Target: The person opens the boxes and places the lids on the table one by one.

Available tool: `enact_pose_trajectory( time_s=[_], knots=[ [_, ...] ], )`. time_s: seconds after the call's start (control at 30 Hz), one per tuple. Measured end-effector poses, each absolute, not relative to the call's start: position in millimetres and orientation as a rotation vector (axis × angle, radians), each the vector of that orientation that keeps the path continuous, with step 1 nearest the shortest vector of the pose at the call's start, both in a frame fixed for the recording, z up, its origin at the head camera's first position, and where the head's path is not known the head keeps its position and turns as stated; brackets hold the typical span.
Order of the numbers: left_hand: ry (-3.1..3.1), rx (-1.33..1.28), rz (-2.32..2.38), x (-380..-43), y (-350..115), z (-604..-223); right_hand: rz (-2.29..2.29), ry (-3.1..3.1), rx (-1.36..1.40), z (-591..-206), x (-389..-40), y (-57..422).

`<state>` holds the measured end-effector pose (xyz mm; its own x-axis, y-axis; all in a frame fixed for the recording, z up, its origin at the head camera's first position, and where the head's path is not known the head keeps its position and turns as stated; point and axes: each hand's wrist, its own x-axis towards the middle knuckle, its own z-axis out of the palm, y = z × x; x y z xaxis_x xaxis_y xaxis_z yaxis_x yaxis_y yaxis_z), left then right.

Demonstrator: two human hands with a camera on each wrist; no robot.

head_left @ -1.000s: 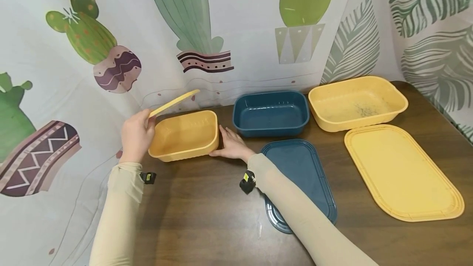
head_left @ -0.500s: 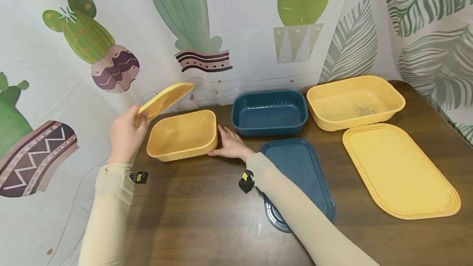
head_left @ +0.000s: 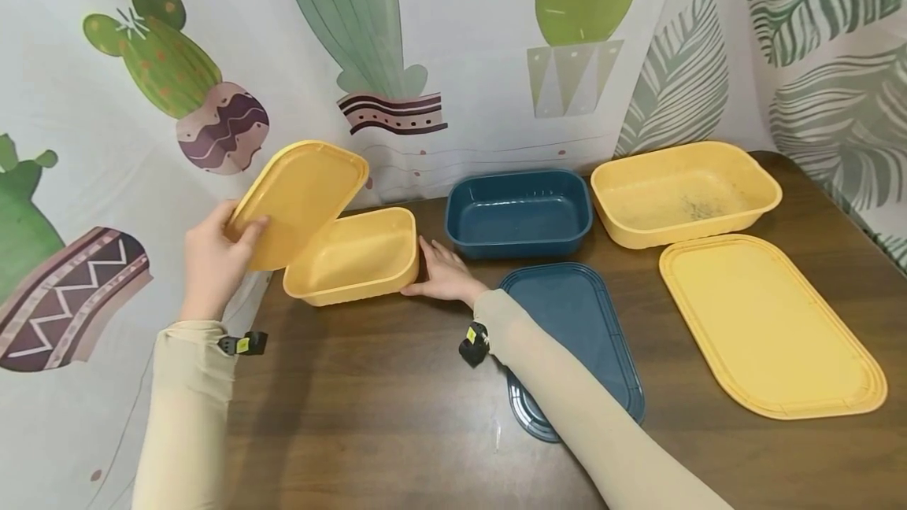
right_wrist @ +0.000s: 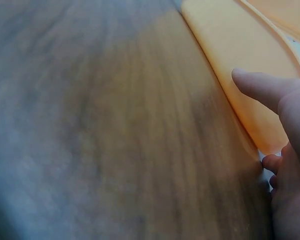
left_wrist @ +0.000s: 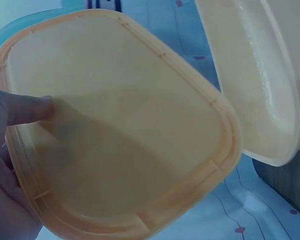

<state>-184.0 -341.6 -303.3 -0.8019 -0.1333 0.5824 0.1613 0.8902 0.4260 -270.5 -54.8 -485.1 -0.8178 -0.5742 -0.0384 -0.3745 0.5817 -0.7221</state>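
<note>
In the head view my left hand (head_left: pixel 216 258) pinches a small yellow lid (head_left: pixel 301 203) by its near left edge, thumb on the face turned toward me. Tilted up, the lid overlaps the back left of a small yellow food container (head_left: pixel 354 254), which is uncovered. The left wrist view shows the thumb laid flat on the lid (left_wrist: pixel 120 120) and the container (left_wrist: pixel 255 75) beyond it. My right hand (head_left: pixel 446 274) rests against the container's right end, thumb at the front corner and fingers along the side. In the right wrist view its straight thumb touches the container's wall (right_wrist: pixel 230 40).
Right of it stand a dark blue container (head_left: pixel 519 215) and a larger yellow container (head_left: pixel 683 187), both uncovered. A blue lid (head_left: pixel 567 321) lies partly under my right forearm, and a large yellow lid (head_left: pixel 772 325) lies at the right. A printed cloth (head_left: pixel 482 38) hangs behind the table (head_left: pixel 383 408).
My left hand has moved left with the small yellow lid, drawing it away from over the container and turning its broad face toward me. The right hand and the container keep their places.
</note>
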Motion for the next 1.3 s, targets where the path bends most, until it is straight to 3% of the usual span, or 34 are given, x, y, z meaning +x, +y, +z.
enact_pose_trajectory(
  time_s=[0.4, 0.77, 1.3],
  knots=[
    [-2.413, 0.235, -1.027, -170.6, -356.8, -291.3, -1.063, 2.555, -0.784, -483.0, -271.4, -54.5],
    [-2.361, 0.265, -1.28, -160.2, -369.5, -298.4, -1.061, 2.56, -0.784, -482.1, -270.4, -53.8],
    [-2.605, 0.16, -1.215, -150.7, -373.6, -324.5, -1.057, 2.561, -0.782, -482.4, -269.4, -55.9]
  ],
)
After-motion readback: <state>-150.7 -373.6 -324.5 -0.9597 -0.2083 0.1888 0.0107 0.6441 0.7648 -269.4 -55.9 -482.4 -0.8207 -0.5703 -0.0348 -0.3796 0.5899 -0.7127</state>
